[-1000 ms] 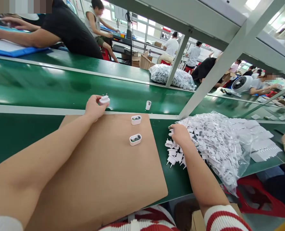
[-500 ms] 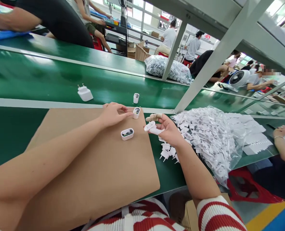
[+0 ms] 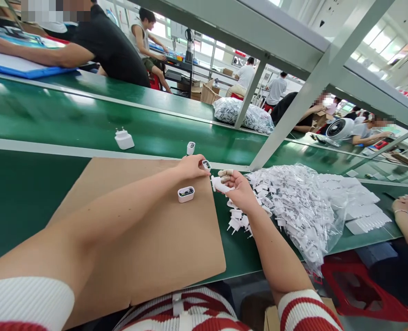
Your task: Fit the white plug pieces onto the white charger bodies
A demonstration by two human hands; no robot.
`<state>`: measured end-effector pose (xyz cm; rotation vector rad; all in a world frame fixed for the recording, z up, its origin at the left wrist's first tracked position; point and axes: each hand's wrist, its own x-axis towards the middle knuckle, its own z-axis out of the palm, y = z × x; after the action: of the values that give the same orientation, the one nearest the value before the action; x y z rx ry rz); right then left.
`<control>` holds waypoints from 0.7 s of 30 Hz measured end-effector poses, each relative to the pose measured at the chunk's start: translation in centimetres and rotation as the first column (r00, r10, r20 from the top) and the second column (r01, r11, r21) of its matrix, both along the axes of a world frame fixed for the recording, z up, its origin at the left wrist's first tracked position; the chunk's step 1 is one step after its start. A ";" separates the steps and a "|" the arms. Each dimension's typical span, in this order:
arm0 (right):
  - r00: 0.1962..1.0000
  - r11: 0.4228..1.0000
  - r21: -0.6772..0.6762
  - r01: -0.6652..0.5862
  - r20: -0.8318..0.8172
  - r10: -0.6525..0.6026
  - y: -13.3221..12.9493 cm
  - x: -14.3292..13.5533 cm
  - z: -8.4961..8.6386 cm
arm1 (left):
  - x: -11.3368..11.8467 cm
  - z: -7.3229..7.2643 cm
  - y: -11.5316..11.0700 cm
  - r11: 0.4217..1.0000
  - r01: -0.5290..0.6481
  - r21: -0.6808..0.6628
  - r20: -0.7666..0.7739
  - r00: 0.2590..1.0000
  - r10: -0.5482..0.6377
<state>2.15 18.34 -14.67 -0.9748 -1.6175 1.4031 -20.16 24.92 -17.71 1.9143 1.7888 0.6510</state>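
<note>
My left hand reaches across the cardboard sheet and is closed on a small white charger housing with an open top, tilted at the sheet's far right corner. My right hand, with pale covers on some fingertips, pinches white plastic plug caps just to the right of that housing; how many is unclear. Another open charger housing, with a circuit board showing inside, stands on the cardboard below my left hand. A further open housing stands on the green surface beyond.
The brown cardboard sheet lies on the green bench. A white plug charger lies farther back at left. To the right a clear bag spills many white plug caps. A slanted metal post rises behind it. Other people sit nearby.
My left hand has moved right and closed on the charger housing, which is now shifted right and tilted. My right hand has turned the plug caps slightly. The head view has tipped upward.
</note>
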 end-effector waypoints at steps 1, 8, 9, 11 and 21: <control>1.000 1.000 0.011 0.022 0.011 -0.022 0.2 0.1 -0.1 | 0.1 0.4 -0.2 1.000 0.000 0.011 0.014 1.000 0.000; 0.992 0.984 -0.180 -0.022 -0.124 0.000 0.3 0.8 0.6 | -3.0 3.2 -10.2 0.993 0.046 0.109 0.171 0.983 -0.064; 0.987 0.974 -0.219 -0.053 -0.162 0.017 0.2 0.8 0.7 | -3.5 3.2 -12.4 0.987 0.106 0.119 0.195 0.972 -0.128; 0.975 0.954 -0.277 -0.111 -0.215 0.051 -0.1 0.7 1.0 | -4.1 2.7 -16.3 0.955 0.285 0.085 0.204 0.933 -0.296; 0.982 0.983 -0.038 -0.180 -0.055 0.178 -1.9 -1.7 0.1 | -2.0 -2.9 -19.3 0.897 0.432 0.093 0.069 0.896 -0.439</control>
<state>0.47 16.41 -14.56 -0.8262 -1.6773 1.5763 -22.12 5.65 -20.57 2.1996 1.2291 0.6332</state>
